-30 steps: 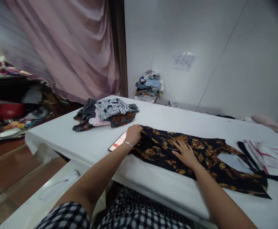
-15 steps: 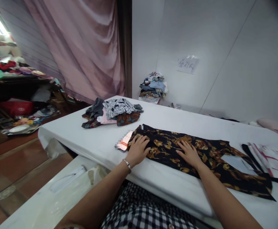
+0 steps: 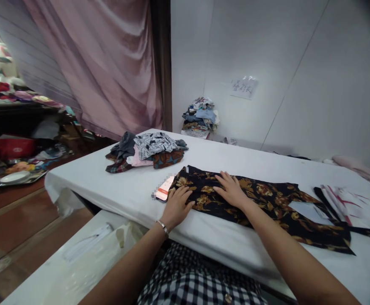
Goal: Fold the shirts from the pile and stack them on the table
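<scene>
A black garment with a brown and gold floral print (image 3: pixel 264 199) lies flattened lengthwise along the white-covered table. Flat on its left end rests my left hand (image 3: pixel 178 205), fingers spread, a silver bracelet on the wrist. My right hand (image 3: pixel 231 189) is spread palm down on the middle of the cloth. A lit phone (image 3: pixel 164 189) lies beside the garment's left end, partly beneath it. Toward the right end, a pale flat piece (image 3: pixel 310 210) shows within an opening of the fabric.
Crumpled clothes (image 3: pixel 153 146) form a heap at the table's far left. Folded white and red fabric (image 3: pixel 356 205) lies on the right. Stacked clothes (image 3: pixel 200 116) stand by the wall under a paper sign (image 3: pixel 244 87). A lower white surface (image 3: pixel 58 262) holds a plastic bag (image 3: pixel 105 250).
My right hand has slid left and farther from me across the floral garment. My left hand stays on the left end, slightly lower. The view has shifted a little.
</scene>
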The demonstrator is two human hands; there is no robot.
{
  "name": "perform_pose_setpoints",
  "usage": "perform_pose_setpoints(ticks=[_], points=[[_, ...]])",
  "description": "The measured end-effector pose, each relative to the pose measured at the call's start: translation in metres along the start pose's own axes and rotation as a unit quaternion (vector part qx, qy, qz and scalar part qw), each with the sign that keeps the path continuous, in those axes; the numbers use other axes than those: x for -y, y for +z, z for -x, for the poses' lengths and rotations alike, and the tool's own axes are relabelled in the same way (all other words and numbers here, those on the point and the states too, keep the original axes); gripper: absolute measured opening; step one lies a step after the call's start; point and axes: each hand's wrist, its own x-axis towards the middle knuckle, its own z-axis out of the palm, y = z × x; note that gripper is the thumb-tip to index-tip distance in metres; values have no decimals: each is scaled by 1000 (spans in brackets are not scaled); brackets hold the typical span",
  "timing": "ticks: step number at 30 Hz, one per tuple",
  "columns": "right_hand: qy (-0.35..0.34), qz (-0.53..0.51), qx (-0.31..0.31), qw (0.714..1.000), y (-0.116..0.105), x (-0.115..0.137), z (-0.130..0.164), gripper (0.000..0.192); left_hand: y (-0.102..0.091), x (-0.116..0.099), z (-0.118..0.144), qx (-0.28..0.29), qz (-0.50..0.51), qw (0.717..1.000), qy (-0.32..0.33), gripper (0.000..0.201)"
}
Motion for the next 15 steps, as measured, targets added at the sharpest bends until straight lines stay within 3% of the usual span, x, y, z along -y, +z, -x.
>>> perform_pose_setpoints(ticks=[5,15], points=[[-28,-31,14,999,13,38,-43,48,14,6,8,23,-25,999,0,38],[-7,24,34,999,36,48,-116,34,19,9,17,-38,-7,999,11,35]])
